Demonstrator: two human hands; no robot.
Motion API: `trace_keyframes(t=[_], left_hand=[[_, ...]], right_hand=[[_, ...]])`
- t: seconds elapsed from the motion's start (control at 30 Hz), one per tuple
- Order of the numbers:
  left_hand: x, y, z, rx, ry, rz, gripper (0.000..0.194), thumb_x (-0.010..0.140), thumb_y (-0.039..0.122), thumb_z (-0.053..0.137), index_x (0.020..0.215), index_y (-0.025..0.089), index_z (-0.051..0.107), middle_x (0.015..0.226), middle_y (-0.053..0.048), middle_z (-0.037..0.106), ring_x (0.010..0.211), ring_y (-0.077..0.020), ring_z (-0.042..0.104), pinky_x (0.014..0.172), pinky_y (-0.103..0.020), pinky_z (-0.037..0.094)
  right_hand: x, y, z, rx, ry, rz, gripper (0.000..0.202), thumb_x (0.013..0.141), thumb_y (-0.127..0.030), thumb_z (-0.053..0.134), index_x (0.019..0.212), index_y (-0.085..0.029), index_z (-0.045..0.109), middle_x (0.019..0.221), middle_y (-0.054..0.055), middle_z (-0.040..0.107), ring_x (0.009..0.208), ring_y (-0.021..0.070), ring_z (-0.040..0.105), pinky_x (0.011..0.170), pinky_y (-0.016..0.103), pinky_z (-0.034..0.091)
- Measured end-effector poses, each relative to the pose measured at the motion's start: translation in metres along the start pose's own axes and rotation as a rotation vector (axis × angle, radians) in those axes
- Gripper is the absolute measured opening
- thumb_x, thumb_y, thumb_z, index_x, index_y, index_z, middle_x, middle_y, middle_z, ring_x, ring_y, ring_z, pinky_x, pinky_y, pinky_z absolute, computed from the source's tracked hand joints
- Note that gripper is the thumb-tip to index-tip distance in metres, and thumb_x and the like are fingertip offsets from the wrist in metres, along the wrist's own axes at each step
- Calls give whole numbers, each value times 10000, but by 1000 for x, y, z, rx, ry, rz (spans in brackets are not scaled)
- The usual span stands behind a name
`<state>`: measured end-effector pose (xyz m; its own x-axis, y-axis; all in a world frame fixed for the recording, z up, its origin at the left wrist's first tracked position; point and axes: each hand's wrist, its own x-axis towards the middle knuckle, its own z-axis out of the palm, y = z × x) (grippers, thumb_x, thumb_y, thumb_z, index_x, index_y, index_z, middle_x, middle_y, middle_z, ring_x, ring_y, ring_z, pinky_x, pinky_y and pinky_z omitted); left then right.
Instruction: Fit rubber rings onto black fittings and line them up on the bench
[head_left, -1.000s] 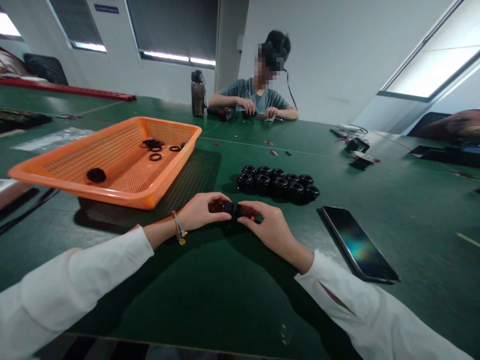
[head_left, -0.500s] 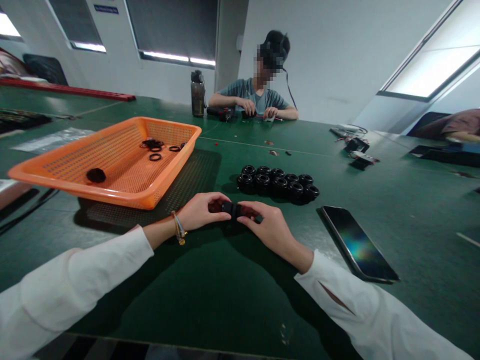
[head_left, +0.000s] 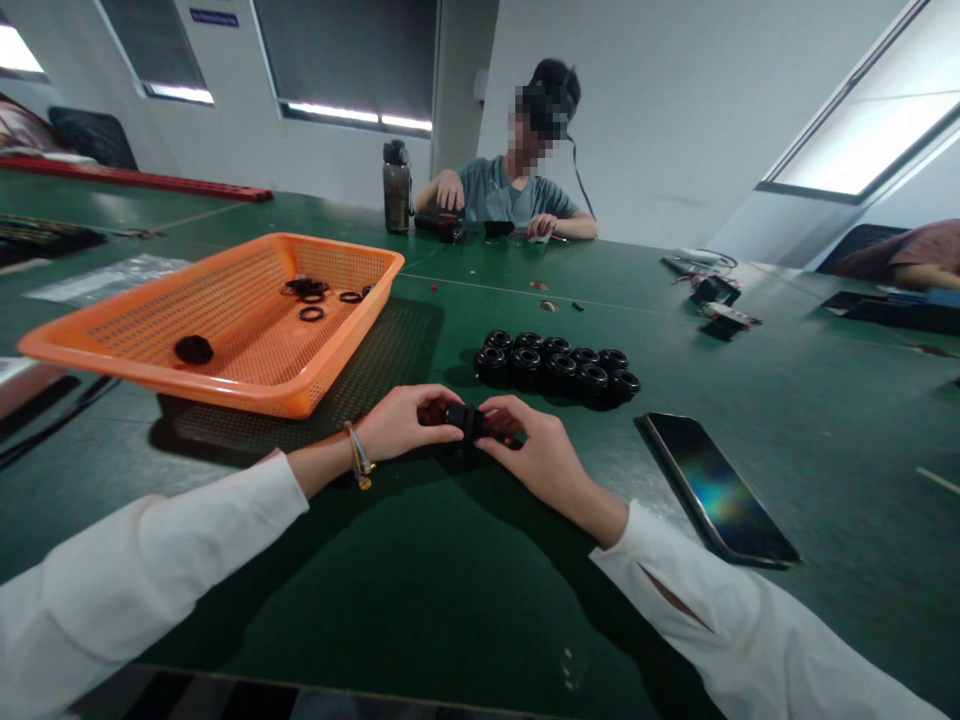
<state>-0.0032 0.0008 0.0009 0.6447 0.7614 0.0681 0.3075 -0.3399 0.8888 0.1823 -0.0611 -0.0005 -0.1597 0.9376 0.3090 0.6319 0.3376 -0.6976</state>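
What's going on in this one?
A person's left hand and right hand hold a small black part between them, just above the green table. Black round parts sit clustered beyond the right hand, with a phone to its right. On the left, an orange basket holds black rings. A co-worker sits across the table.

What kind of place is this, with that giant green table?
Probably a workshop: a small black part is held at the green table, round black pieces are grouped nearby, and black rings lie in an orange basket.
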Motion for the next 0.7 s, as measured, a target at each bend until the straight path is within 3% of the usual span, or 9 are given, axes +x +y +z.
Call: trace_keyframes(t=[0.7], left_hand=[[0,0,0,-42,-6,-6,332,645,299,676,913,129,579,803,-21,635,730,-155,596,690,-265,470]], right_hand=[[1,-2,1,-29,-35,47,251,718,-104,626,953,-178,582,760,14,688,672,153,635,628,279,488]])
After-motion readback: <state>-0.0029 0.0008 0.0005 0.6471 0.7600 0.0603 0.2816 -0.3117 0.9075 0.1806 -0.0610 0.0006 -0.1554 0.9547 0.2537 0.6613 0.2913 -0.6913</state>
